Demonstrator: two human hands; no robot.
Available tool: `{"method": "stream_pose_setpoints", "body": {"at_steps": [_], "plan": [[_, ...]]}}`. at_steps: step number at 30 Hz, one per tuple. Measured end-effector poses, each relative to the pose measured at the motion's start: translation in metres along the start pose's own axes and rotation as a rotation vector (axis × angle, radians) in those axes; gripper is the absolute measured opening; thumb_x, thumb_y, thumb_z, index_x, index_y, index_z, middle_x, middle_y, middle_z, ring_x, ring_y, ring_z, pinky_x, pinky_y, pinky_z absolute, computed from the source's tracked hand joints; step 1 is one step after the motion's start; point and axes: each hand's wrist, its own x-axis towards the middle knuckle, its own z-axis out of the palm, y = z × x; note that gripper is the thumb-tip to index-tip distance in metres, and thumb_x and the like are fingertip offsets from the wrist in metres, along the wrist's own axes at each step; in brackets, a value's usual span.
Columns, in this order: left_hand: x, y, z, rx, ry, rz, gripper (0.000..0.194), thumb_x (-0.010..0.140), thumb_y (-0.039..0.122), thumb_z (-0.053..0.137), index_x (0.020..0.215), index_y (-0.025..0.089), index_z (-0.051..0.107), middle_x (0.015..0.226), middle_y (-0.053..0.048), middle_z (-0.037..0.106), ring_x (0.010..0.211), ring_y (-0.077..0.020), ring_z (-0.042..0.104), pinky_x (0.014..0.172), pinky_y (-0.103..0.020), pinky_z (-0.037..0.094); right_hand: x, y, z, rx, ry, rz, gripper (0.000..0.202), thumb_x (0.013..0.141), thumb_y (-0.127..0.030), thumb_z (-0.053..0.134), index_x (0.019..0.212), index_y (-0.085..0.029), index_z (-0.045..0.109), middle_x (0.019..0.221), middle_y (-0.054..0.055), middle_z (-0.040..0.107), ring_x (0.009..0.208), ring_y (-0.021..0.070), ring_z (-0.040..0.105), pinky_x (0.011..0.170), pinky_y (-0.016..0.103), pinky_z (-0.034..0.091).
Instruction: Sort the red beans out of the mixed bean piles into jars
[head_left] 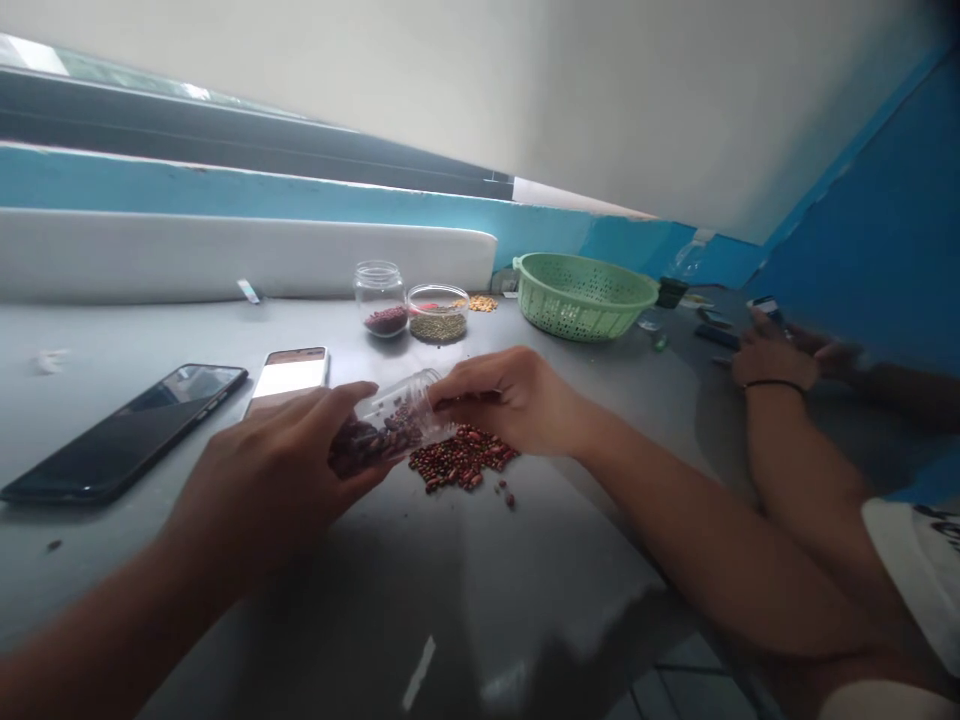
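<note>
My left hand (281, 460) is wrapped round a clear plastic jar (409, 400), which is tipped on its side with its mouth toward the right. Dark red beans (375, 435) lie inside along its lower wall. At the jar's mouth is my right hand (517, 400), its fingers curled together at the opening; the fingertips are partly hidden, so I cannot see what they hold. A loose pile of mixed red and brown beans (465, 460) spreads on the grey table (540, 560) just below the mouth, a few of them scattered to the right.
Behind stand an open jar of small red beans (380, 305), a round clear container of green beans (438, 318), some yellow kernels (482, 303) and a green basket (585, 300). Two phones (127, 430) lie at left. At right, another person's hands (776, 355) hold a phone.
</note>
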Motion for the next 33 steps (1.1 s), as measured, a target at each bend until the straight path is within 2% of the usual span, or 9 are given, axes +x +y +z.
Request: {"method": "stream_pose_setpoints", "body": {"at_steps": [4,12,16,20,22,24,27,29,33], "plan": [[0.0,0.001,0.004,0.003,-0.019,0.039,0.05,0.097,0.058,0.059,0.134,0.025,0.059,0.095,-0.01,0.075,0.079,-0.0322,0.072,0.069,-0.04,0.047,0.0,0.006,0.005,0.009,-0.069,0.064,0.021,0.094,-0.019,0.068,0.109,-0.018,0.084,0.102,0.002,0.082,0.087,0.013,0.072,0.08,0.025,0.054],[0.002,0.004,0.003,-0.014,-0.014,0.071,0.052,0.095,0.057,0.063,0.133,0.022,0.061,0.093,-0.01,0.076,0.078,-0.0316,0.073,0.069,-0.039,0.046,-0.004,0.003,0.008,-0.152,-0.07,0.034,0.026,0.094,-0.02,0.066,0.112,-0.018,0.083,0.084,0.0,0.077,0.071,0.0093,0.06,0.068,0.023,0.046],[0.001,0.003,0.003,0.01,0.005,0.065,0.054,0.094,0.059,0.065,0.133,0.022,0.061,0.094,-0.01,0.076,0.081,-0.0315,0.074,0.069,-0.039,0.046,-0.002,0.005,0.009,-0.065,0.048,0.007,0.019,0.092,-0.028,0.073,0.103,-0.015,0.083,0.077,0.0,0.073,0.065,0.0083,0.054,0.061,0.023,0.042],[0.003,0.004,-0.005,0.027,0.002,0.004,0.054,0.093,0.059,0.067,0.134,0.025,0.059,0.099,-0.007,0.078,0.085,-0.0287,0.075,0.068,-0.035,0.045,0.003,0.011,-0.01,-0.043,0.199,0.112,0.034,0.096,-0.047,0.072,0.095,-0.014,0.08,0.073,0.001,0.07,0.061,0.0092,0.052,0.056,0.024,0.038],[0.005,0.004,-0.009,0.045,-0.038,-0.03,0.054,0.095,0.059,0.064,0.136,0.025,0.057,0.102,-0.007,0.079,0.085,-0.028,0.076,0.067,-0.034,0.046,0.004,0.015,-0.023,-0.153,0.086,0.234,0.032,0.096,-0.047,0.072,0.097,-0.015,0.079,0.081,0.003,0.073,0.067,0.0109,0.058,0.061,0.025,0.042],[0.006,0.004,-0.012,0.058,-0.065,-0.056,0.055,0.096,0.058,0.063,0.138,0.024,0.056,0.102,-0.009,0.079,0.085,-0.0291,0.076,0.066,-0.035,0.046,0.003,0.019,-0.032,-0.298,-0.143,0.366,0.027,0.089,-0.041,0.08,0.103,-0.018,0.081,0.096,0.005,0.077,0.077,0.0134,0.065,0.068,0.025,0.045],[0.006,0.002,-0.012,0.059,-0.062,-0.07,0.056,0.095,0.058,0.063,0.139,0.024,0.055,0.101,-0.01,0.079,0.083,-0.0302,0.076,0.066,-0.037,0.047,0.002,0.025,-0.034,-0.434,-0.397,0.494,0.046,0.076,-0.037,0.091,0.118,-0.021,0.081,0.111,0.007,0.078,0.087,0.0172,0.069,0.072,0.026,0.046],[0.004,0.001,-0.01,0.054,-0.055,-0.069,0.057,0.094,0.059,0.063,0.14,0.026,0.055,0.102,-0.01,0.079,0.084,-0.0296,0.076,0.066,-0.036,0.046,0.002,0.029,-0.028,-0.44,-0.446,0.521,0.052,0.074,-0.036,0.093,0.122,-0.021,0.08,0.11,0.007,0.079,0.088,0.0181,0.069,0.072,0.026,0.046],[0.003,0.002,-0.009,0.042,-0.051,-0.063,0.057,0.094,0.057,0.064,0.14,0.024,0.056,0.102,-0.011,0.079,0.086,-0.0301,0.076,0.067,-0.037,0.046,0.004,0.038,-0.018,-0.382,-0.459,0.514,0.044,0.076,-0.029,0.092,0.118,-0.02,0.081,0.11,0.006,0.079,0.087,0.0178,0.07,0.074,0.026,0.049]]}}
